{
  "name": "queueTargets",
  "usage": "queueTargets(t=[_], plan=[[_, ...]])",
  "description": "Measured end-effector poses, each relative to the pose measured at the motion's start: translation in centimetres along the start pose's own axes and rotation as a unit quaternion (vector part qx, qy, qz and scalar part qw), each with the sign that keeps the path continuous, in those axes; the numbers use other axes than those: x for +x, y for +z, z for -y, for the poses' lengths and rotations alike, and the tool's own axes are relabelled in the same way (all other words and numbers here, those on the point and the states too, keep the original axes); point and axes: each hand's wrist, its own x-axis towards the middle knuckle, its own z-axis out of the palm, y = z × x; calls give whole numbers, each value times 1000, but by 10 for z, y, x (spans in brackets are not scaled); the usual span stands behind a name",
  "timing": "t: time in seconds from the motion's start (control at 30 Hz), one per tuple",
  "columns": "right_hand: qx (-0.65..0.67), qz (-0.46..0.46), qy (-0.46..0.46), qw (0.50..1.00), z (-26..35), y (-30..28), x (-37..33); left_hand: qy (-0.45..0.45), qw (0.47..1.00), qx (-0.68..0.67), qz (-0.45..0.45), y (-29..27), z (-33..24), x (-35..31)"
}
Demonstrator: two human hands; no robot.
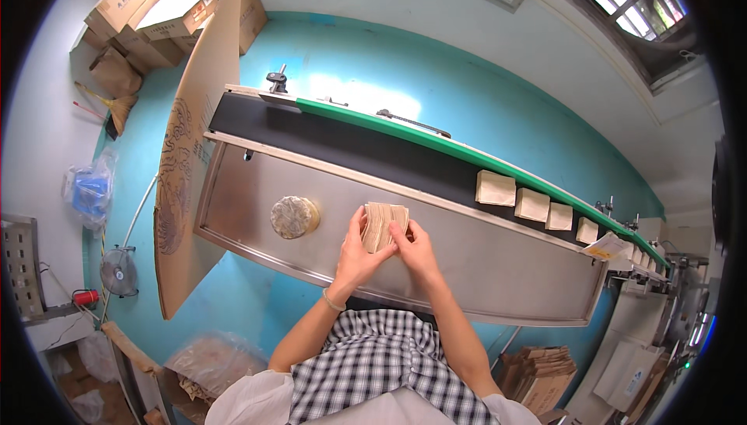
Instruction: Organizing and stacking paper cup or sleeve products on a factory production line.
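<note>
Paper stack [383, 225], lower half behind hands

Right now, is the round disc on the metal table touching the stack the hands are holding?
No. The round disc lies apart, left of the stack held by the left hand and right hand.

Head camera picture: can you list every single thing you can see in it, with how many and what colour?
stack of paper bags: one, tan, on the steel table, held between both hands
steel table: one, grey, in front of the person
round bundle: one, tan, on the table left of the hands
conveyor belt: one, black with a green rail, behind the table
bags on the belt: at least four, cream, in a row to the right
cardboard sheet: one, brown, leaning at the table's left end
cardboard boxes: several, brown, far left corner
broom: one, straw, on the turquoise floor
fan: one, grey, on the floor at left
left hand: grips the stack's left side
right hand: grips its right side
</note>
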Motion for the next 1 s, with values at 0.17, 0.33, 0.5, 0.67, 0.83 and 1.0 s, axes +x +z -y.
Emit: queueTargets(t=[0.17, 0.33, 0.5, 0.67, 0.83, 1.0], plan=[[-40, 58, 133, 989, 9, -22, 0, -31, 997, -63, -30, -6, 9, 3], [204, -153, 32, 966, -2, -47, 30, -17, 998, -54, 8, -4, 3, 4], [2, -72, -42, 997, -8, 10, 8, 36, 999, -14, 32, 2, 17, 3], [-12, -37, -49, 998, -11, 22, -3, 62, 995, 75, 39, 0, 12, -1], [158, 2, 78, 984, -10, 5, -5, 17, 998, 3, 53, -2, 4, 3], [-57, -24, 9, 998, -16, -10, 6, -15, 999, -50, -9, 12, 21, 11]])
